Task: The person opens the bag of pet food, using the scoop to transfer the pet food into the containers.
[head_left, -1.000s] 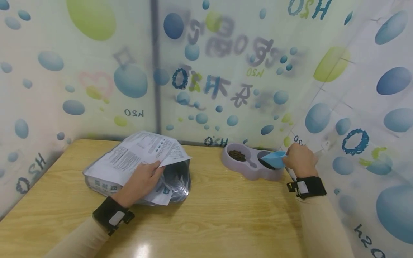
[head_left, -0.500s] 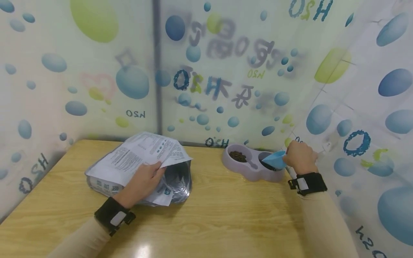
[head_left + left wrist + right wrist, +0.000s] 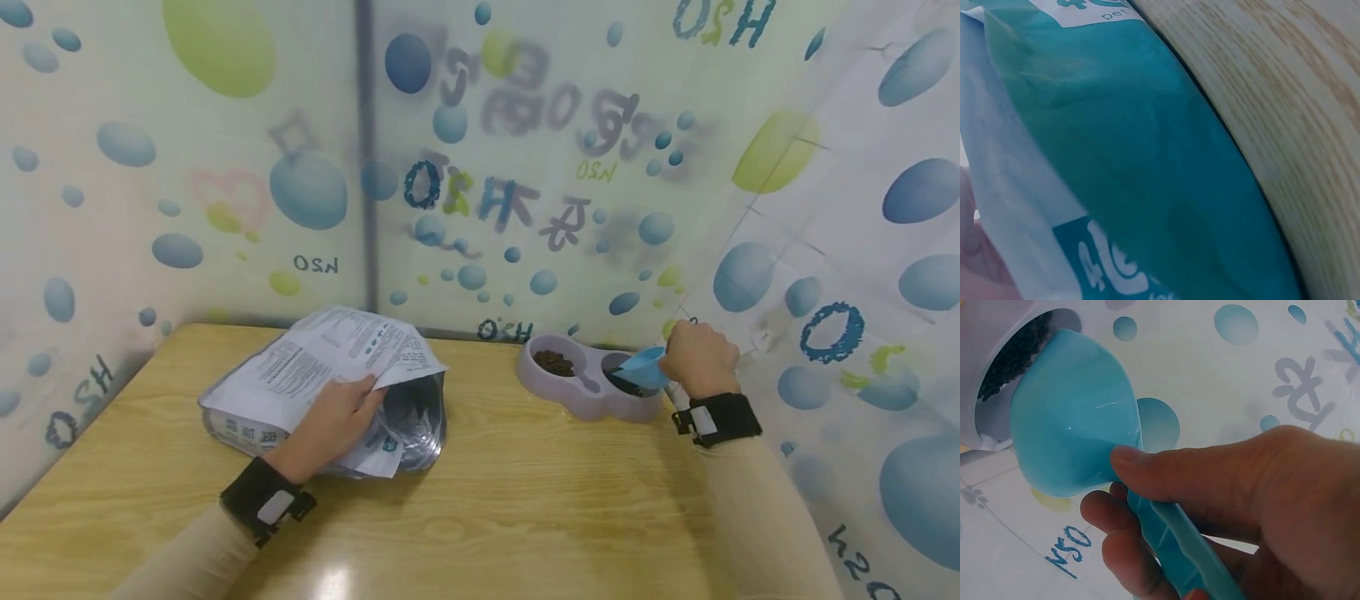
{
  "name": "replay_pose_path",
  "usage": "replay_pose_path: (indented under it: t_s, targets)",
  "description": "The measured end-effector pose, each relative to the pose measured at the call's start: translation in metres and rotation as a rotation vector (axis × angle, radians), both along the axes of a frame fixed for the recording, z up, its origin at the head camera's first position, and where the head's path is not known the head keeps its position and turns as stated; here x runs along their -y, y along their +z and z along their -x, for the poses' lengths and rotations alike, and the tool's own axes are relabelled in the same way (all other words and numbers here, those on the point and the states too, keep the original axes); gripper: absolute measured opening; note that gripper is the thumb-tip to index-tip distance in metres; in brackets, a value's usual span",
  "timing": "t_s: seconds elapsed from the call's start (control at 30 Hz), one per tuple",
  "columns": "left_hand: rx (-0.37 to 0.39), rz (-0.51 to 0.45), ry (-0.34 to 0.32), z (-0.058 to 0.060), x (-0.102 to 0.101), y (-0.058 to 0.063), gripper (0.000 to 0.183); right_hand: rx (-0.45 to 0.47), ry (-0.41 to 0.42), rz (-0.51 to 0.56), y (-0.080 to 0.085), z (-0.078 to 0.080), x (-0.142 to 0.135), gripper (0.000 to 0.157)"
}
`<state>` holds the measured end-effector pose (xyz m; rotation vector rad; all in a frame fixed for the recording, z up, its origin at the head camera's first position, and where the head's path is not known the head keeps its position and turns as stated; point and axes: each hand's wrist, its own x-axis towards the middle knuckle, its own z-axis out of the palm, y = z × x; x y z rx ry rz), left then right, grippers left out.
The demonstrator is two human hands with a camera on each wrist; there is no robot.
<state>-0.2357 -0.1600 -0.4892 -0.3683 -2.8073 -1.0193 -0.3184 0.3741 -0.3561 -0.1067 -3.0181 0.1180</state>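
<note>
My left hand (image 3: 332,425) pinches the upper edge of an opened white pet food bag (image 3: 300,358) lying on its side, its silver-lined mouth facing right. In the left wrist view the teal underside of the bag (image 3: 1129,125) fills much of the picture, with only part of the fingers (image 3: 979,262) showing. My right hand (image 3: 699,360) grips a light blue scoop (image 3: 643,368) by its handle, thumb on top. The scoop tilts over the right bowl of a grey-mauve double pet bowl (image 3: 585,402). Dark kibble (image 3: 1019,353) lies in that bowl; brown kibble (image 3: 553,362) is in the left one.
Everything stands on a wood-grain table (image 3: 480,517). Behind and to the right rise curtains (image 3: 480,167) printed with blue and green drops, close to the double bowl and my right hand. Table surface lies between the bag and the bowl.
The scoop has shifted slightly right and up over the right bowl, and more of the dark kibble shows. My left hand and the bag stay in place.
</note>
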Motion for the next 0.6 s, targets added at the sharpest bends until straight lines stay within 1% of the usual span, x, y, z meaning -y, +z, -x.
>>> replay_pose_path:
  t_s: [0.33,0.6]
  targets:
    - [0.009,0.005,0.000,-0.0009,0.0001,0.0005,0.054,-0.007,0.006,-0.037,0.0043,0.0033,-0.0005,0.047]
    - [0.023,0.010,0.004,-0.0001,-0.0002,-0.0005,0.055,-0.012,0.007,-0.060,0.0070,0.0030,0.0018,0.044]
